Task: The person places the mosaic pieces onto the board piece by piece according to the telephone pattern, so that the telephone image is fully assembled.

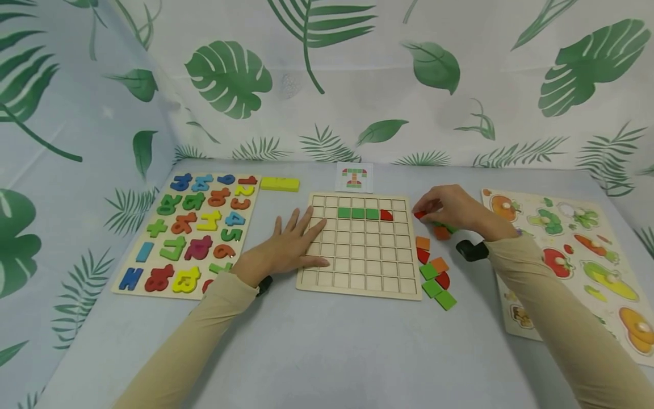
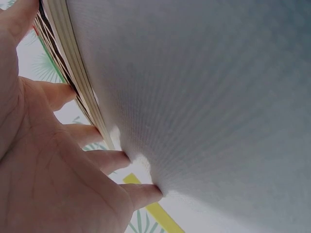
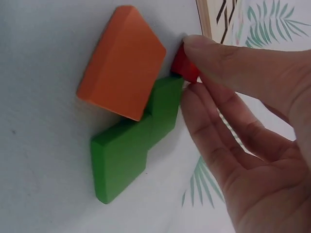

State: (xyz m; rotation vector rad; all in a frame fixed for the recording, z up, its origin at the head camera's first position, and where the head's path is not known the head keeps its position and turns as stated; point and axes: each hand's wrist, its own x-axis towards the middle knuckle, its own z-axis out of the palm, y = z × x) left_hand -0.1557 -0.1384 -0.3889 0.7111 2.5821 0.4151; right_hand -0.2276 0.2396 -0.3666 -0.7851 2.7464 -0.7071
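Loose green, orange and red tiles (image 1: 430,272) lay by the right edge of a pale wooden grid board (image 1: 359,266). Left hand (image 1: 286,247) spread wide over board's left edge. Right hand (image 1: 452,209) pinched a small red piece (image 3: 182,64), shape partly hidden, just off board's far right corner. Three green squares (image 1: 358,213) and a rounded red tile (image 1: 386,215) sat in cells. Pattern card (image 1: 353,177) was near far edge of worktop (image 1: 327,352).
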